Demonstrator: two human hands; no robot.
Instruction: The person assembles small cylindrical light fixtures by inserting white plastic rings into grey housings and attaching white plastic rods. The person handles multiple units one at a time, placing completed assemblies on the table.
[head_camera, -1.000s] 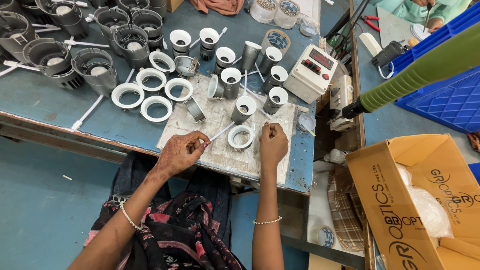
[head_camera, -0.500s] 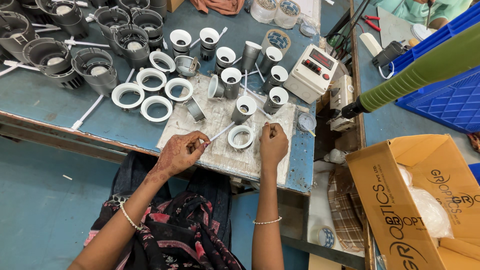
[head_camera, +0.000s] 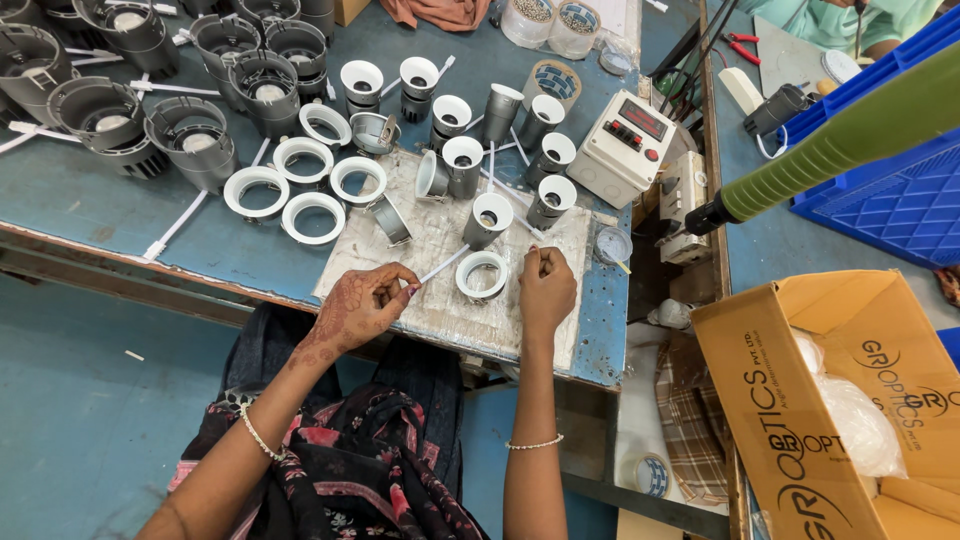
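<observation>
My left hand (head_camera: 362, 305) pinches the end of a thin white cable (head_camera: 442, 266) that runs up to a grey lamp housing (head_camera: 488, 219) standing on a worn white mat (head_camera: 440, 300). My right hand (head_camera: 546, 287) is closed with fingertips together just right of a white ring (head_camera: 482, 275) lying on the mat; something small may be between the fingers, too small to tell. Both hands rest over the mat's front half, either side of the ring.
Several white rings (head_camera: 313, 215) and grey housings (head_camera: 462, 165) crowd the blue table (head_camera: 90, 215) behind the mat; large finned housings (head_camera: 190, 140) fill the far left. A white tester box (head_camera: 628, 148) sits right, with a green-handled tool (head_camera: 840, 140), blue crate (head_camera: 890, 205) and open cardboard box (head_camera: 830, 400).
</observation>
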